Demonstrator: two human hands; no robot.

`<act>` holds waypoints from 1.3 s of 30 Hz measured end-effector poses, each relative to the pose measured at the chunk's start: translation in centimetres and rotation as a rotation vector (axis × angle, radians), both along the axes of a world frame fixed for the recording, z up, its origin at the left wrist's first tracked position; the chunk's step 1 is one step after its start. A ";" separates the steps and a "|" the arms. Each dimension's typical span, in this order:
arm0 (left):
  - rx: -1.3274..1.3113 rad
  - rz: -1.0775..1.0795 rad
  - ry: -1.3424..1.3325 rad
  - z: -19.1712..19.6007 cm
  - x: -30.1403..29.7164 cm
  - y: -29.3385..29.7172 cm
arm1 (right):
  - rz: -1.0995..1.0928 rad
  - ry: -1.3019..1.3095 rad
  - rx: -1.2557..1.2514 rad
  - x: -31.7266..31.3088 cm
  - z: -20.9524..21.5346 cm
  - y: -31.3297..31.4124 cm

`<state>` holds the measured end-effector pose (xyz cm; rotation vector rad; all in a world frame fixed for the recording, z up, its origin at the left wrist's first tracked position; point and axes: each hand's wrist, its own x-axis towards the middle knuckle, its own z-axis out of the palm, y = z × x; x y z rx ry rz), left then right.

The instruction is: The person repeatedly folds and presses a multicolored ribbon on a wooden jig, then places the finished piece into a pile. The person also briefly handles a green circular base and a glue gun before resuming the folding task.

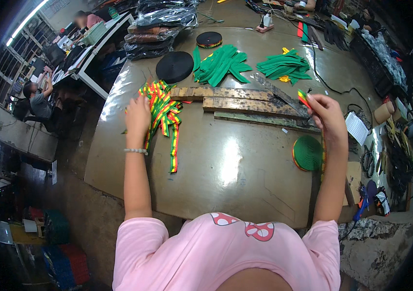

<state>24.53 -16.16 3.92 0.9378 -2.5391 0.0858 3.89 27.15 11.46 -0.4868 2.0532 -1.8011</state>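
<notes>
Pinching: right hand (326, 114), thumb and fingers clamped on a striped ribbon end (303, 98), beside the wooden bars (250, 104).
Pile: cut ribbons (160, 109), left hand (139, 116) over them (fingertips hidden, so I cannot tell whether they grip).
Table (192, 189): brown, glossy, green roll (307, 153) at right.
Room: tube light (27, 22) and seated person (41, 104), left.

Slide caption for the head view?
Left hand at red-yellow-green striped ribbon pile; right hand pinching matching ribbon end.
</notes>
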 end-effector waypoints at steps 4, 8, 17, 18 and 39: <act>-0.012 0.063 -0.124 -5.3 -0.1 1.5 | 0.019 -0.003 -0.025 -1.9 -0.1 -4.2; -0.298 0.130 -0.021 -3.6 -2.6 2.8 | -0.105 0.157 0.056 -4.7 -2.5 -5.9; 0.621 -0.890 0.385 -2.6 -18.2 13.1 | -0.129 0.519 0.218 -9.3 -10.4 -11.4; 0.605 -0.817 0.341 -3.3 -19.8 13.8 | -0.150 0.500 0.247 -9.3 -10.7 -11.7; 0.706 -0.583 0.040 -4.2 -24.2 16.1 | -0.120 0.225 0.553 -6.4 -1.2 4.1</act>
